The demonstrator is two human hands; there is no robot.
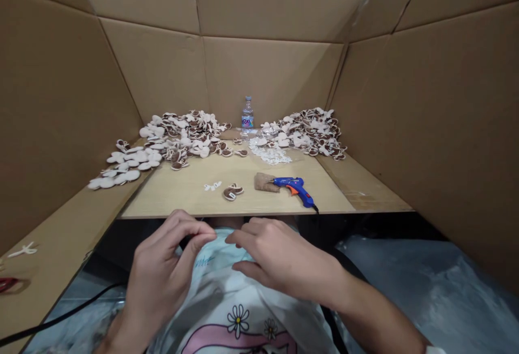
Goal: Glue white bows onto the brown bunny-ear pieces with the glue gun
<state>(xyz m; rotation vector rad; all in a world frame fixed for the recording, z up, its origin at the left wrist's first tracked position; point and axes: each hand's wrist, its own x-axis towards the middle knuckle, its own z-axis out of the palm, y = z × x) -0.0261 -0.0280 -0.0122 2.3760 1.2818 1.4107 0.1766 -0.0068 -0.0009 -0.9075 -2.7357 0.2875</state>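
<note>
The left hand (160, 265) is pinched, whether on anything I cannot tell from my feed; the right hand (279, 254) is released, loosely spread. From them, a brown, white-edged fabric piece (229, 192) lies at twelve o'clock, a blue plastic glue gun (295, 185) at two.

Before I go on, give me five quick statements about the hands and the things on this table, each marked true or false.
1. The right hand grips the glue gun. False: the glue gun lies on the table, apart from the right hand.
2. The bottle stands between the left pile and the right pile. True.
3. The trigger is green. False: the trigger is orange.
4. The glue gun's front overlaps the brown pad. True.
5. The brown piece bears a white label. True.
</note>
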